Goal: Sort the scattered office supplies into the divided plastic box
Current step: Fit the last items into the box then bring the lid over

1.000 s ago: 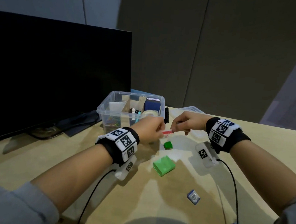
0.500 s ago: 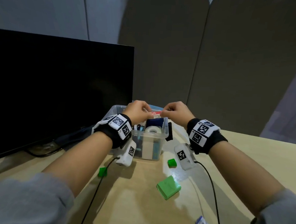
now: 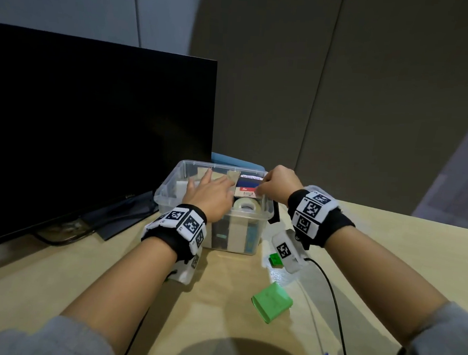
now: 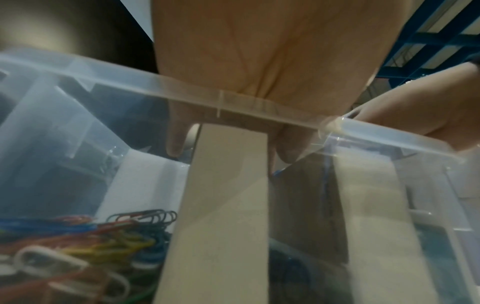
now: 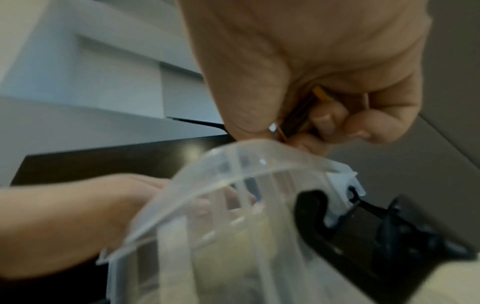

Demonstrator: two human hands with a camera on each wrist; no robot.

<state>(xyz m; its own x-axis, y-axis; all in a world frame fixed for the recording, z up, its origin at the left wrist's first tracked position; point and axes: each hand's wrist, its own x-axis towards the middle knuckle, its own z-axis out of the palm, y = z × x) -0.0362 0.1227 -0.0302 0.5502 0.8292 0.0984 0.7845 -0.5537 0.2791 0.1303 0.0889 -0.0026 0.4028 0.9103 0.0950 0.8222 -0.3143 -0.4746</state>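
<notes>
Black flat monitor [image 3: 92, 128]: upright on the counter, left of and beyond the left hand.
Pale wooden counter [image 3: 217, 314]: carries everything.
Clear divided plastic box [image 3: 170, 198]: under both hands, coloured paper clips [image 4: 85, 236] in its left compartment.
Left hand [image 3: 212, 196]: palm down over the box, fingers straight, grip open, holding nothing.
Right hand [image 3: 278, 184]: knuckles up at the box's right rim, fingers curled, grip pinching a small thin item [image 5: 298, 121] too blurred to name.
Green rectangular block [image 3: 272, 302]: on the counter, nearer than the right hand.
</notes>
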